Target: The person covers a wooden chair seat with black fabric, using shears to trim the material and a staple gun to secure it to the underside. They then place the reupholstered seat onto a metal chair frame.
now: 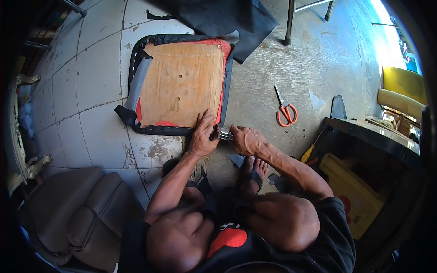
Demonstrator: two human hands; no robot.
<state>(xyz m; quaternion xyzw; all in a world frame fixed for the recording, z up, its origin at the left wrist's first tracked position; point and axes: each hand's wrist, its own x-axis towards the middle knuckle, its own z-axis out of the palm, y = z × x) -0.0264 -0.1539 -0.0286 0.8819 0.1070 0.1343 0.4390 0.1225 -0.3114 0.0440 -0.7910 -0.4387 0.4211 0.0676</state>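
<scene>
An upturned chair seat [175, 84] lies on the floor, its plywood board framed by red lining and a black cover [168, 131] folded over the edges. A loose flap of that cover [136, 86] rises along the left side. My left hand [203, 135] grips the near right corner, fingers on the board and thumb down by the edge. Closed around a silver metal tool [225, 133], my right hand [248, 140] holds its end against that same corner. The tool looks like a staple gun; most of it is hidden in the hand.
Orange-handled scissors [286, 109] lie on the concrete to the right, near fabric scraps [316, 99]. A yellow-handled screwdriver [309, 150] leans by a dark box [378, 141]. Black sheeting [227, 20] and stool legs [290, 25] stand beyond. Brown cushions [86, 214] sit at left.
</scene>
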